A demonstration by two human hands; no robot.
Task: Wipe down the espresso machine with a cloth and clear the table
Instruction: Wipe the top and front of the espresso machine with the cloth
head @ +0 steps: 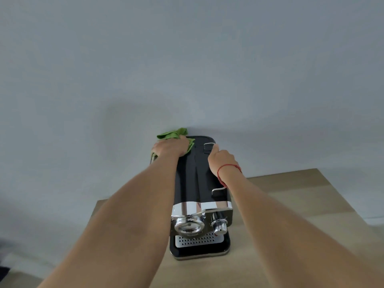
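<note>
A black and chrome espresso machine point(197, 179) stands on a wooden table point(291, 204), seen from above and in front. My left hand point(169, 149) presses a green cloth point(173, 135) onto the machine's back left top corner. My right hand point(221, 161), with a red string on the wrist, grips the metal rail along the top's right side near the back. The chrome brew head, a knob and the perforated drip tray point(198, 240) face me at the bottom. Both forearms hide parts of the machine's sides.
A plain grey-white wall point(187, 69) rises directly behind the machine. The table's far edge runs along the wall on the right. Floor shows at the lower left, beyond the table's left edge.
</note>
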